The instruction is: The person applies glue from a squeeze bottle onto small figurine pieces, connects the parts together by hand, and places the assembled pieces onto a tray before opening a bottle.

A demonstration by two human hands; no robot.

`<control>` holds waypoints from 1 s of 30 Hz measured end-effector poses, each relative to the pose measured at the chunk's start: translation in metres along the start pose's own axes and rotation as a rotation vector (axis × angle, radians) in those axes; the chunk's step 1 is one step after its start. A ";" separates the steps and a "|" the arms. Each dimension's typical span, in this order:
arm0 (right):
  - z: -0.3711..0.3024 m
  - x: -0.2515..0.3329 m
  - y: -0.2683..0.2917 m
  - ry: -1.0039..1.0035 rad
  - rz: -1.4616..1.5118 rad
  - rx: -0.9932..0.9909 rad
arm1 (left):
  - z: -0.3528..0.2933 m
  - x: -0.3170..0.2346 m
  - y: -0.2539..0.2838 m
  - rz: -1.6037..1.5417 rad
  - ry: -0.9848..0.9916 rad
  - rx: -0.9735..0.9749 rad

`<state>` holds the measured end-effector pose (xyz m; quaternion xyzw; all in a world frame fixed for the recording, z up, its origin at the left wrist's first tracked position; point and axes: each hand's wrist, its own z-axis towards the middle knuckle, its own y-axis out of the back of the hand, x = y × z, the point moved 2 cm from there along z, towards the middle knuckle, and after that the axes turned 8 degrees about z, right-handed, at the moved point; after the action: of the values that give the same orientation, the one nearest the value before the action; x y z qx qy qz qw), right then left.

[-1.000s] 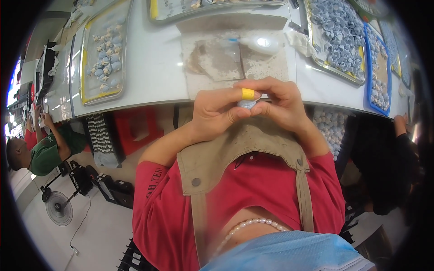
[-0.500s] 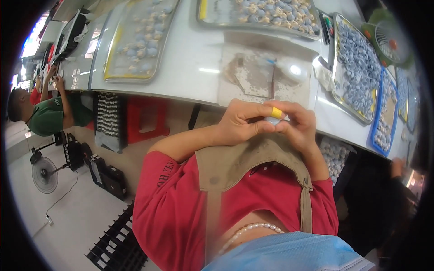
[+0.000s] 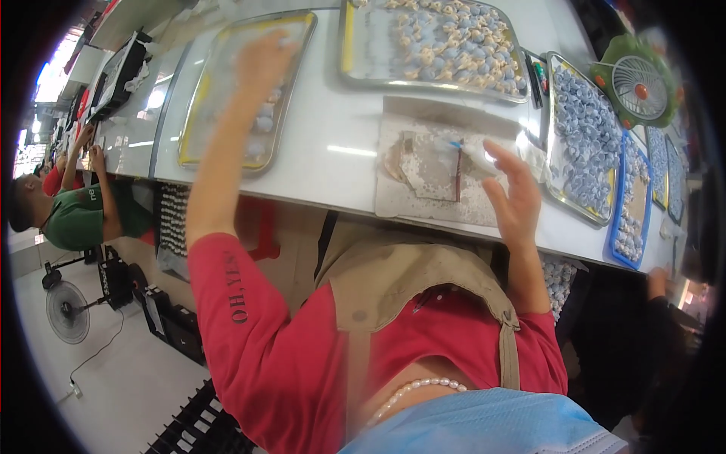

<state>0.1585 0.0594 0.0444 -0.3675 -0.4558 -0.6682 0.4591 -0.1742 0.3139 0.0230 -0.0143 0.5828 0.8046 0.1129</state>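
Head view: left hand [image 3: 261, 64], blurred, fingers' spread untellable, over the yellow-rimmed tray [image 3: 198, 113]; right hand [image 3: 514, 193] fingers wide, empty; pick gently, one piece.

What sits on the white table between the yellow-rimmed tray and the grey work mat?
Only bare white table between the yellow-rimmed tray and grey work mat, head view.

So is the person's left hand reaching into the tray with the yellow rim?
Yes, the left hand is stretched out over the yellow-rimmed tray, right above the small pieces lying in it.
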 end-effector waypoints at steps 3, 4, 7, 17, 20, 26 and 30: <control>-0.011 -0.012 0.012 -0.106 -0.031 -0.037 | 0.033 0.024 -0.010 0.346 -0.083 -0.025; -0.013 -0.011 0.013 -0.128 0.001 -0.078 | 0.044 0.021 -0.013 0.455 -0.081 0.057; -0.023 -0.024 0.026 -0.234 -0.017 -0.057 | 0.052 -0.039 -0.012 0.396 -0.215 0.063; -0.013 -0.025 0.033 -0.116 -0.176 -0.139 | 0.043 -0.165 -0.092 -0.078 -0.652 0.220; 0.002 -0.035 0.030 0.041 -0.356 -0.166 | 0.061 -0.101 -0.159 -0.100 -0.562 -0.097; 0.001 -0.064 0.025 -0.145 -0.493 -0.038 | -0.036 -0.123 -0.033 -1.228 0.049 0.285; 0.002 -0.064 0.020 -0.155 -0.480 0.024 | -0.135 -0.124 0.010 -1.600 0.328 0.573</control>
<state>0.1975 0.0759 -0.0078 -0.2936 -0.5718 -0.7223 0.2552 -0.0698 0.1636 0.0089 -0.5071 0.5870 0.2933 0.5588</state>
